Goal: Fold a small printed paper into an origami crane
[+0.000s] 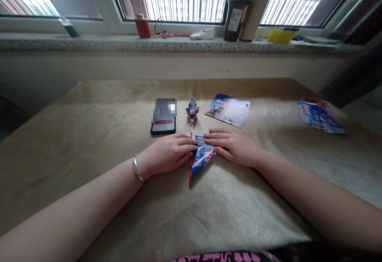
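The left hand (167, 154) and right hand (234, 147) are pressing flat, close-set fingers onto the folded paper (202, 160) on the table (89, 134), seemingly thin, light, easily creased, best pinched at its edges.

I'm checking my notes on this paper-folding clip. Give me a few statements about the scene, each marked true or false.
1. Both the left hand and the right hand touch the folded blue-and-red paper. True.
2. The phone lies to the right of the right hand. False: it lies on the table just beyond the left hand.
3. A bracelet sits on the left wrist. True.
4. The small folded figure rests on top of the phone. False: it stands on the table between the phone and the flyer.
5. More leaflets lie near the table's right edge. True.
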The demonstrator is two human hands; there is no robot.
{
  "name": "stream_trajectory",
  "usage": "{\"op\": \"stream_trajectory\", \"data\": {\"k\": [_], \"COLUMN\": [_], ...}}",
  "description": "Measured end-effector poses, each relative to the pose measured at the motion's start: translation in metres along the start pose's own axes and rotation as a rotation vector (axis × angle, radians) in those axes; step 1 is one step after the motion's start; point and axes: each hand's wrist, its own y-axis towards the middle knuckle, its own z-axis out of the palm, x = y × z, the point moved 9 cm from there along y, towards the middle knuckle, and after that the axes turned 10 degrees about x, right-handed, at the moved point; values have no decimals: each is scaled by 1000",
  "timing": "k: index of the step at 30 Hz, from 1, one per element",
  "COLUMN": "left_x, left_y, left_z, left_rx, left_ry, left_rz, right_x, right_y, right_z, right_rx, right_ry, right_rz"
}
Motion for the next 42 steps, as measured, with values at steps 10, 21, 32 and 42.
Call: {"op": "stream_trajectory", "data": {"k": [10,21,32,42], "left_x": [4,5,7,6], "left_y": [-2,-3,-3,-2], "left_z": [2,-2,1,1], "left_rx": [-6,-69,-62,-69], "left_ry": [-7,66,82,77], "left_rz": [-13,-41,-55,-40], "right_x": [-4,-4,-5,-8], "right_y": [3,6,10,11], "right_z": [6,9,12,18], "right_rx": [35,65,101,137], "right_ry": [-35,-82,-100,-96], "right_rz": [39,57,52,63]}}
